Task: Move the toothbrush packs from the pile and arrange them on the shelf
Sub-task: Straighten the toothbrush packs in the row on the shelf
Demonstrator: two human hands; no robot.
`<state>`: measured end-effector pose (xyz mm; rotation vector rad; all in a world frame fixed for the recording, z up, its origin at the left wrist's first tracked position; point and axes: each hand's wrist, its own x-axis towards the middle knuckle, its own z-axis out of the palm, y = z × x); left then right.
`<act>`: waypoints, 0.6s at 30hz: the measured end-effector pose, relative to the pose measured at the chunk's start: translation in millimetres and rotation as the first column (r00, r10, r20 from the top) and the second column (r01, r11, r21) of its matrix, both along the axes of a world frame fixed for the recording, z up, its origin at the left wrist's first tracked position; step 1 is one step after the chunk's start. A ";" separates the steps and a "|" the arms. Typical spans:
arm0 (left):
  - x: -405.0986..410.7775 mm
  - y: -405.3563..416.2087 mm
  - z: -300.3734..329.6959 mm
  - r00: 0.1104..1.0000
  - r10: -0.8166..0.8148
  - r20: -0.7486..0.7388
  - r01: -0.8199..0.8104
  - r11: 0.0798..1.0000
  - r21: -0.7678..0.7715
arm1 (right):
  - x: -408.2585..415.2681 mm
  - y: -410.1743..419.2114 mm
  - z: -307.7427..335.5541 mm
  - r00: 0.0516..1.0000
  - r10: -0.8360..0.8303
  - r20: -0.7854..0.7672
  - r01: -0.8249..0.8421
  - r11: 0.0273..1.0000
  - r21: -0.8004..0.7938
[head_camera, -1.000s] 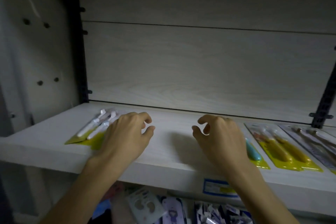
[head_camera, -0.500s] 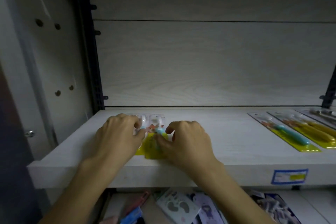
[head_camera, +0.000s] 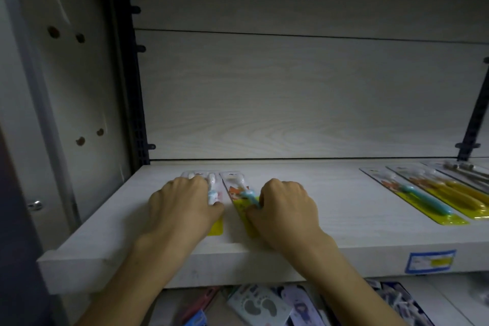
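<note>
While half a second ago the two toothbrush packs lay touching and partly overlapped under both hands, they now lie side by side with a narrow strip of bare shelf point(head_camera: 344, 201) between them. The left hand point(head_camera: 182, 204) rests on the left pack point(head_camera: 213, 188), fingers curled over its blister and thumb pressing near the yellow base of the card. The right hand point(head_camera: 284, 206) holds the right pack point(head_camera: 238, 189), its thumb and curled fingers pinching the blue brush handle and the yellow card edge; exactly how far the fingertips wrap under the card is hard to tell, since the hand itself hides them. Both packs sit toward the left end of the shelf, running from the near edge toward the far wall, the right one angled slightly.

A second ago the right hand hovered empty near the far-right group; that group of packs point(head_camera: 423, 198) lies well apart on the right. A price label point(head_camera: 431, 261) is stuck on the shelf's front edge, and assorted goods point(head_camera: 262, 307) show on the level below.

The separation suggests the arranging step is under way: one pack has been split from the other and is being squared up beside it. Straightening the tilted right pack looks like what remains here.
</note>
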<state>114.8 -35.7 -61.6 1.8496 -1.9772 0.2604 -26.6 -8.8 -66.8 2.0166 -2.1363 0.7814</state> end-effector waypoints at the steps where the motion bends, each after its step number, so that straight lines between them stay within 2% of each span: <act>1: -2.8 -0.1 0.7 1.000 0.011 -0.012 -0.011 1.000 -0.004 | -4.6 0.9 1.2 1.000 -0.007 0.004 0.007 1.000 0.006; 7: -26.3 -3.3 4.4 0.998 0.031 -0.054 -0.031 0.999 -0.010 | -43.9 8.0 3.7 0.997 -0.083 0.007 0.083 0.996 -0.021; 18: -97.1 -1.3 -0.6 0.977 -0.085 -0.195 0.055 0.986 -0.158 | -149.4 26.6 5.7 0.952 -0.304 -0.033 0.297 0.946 -0.126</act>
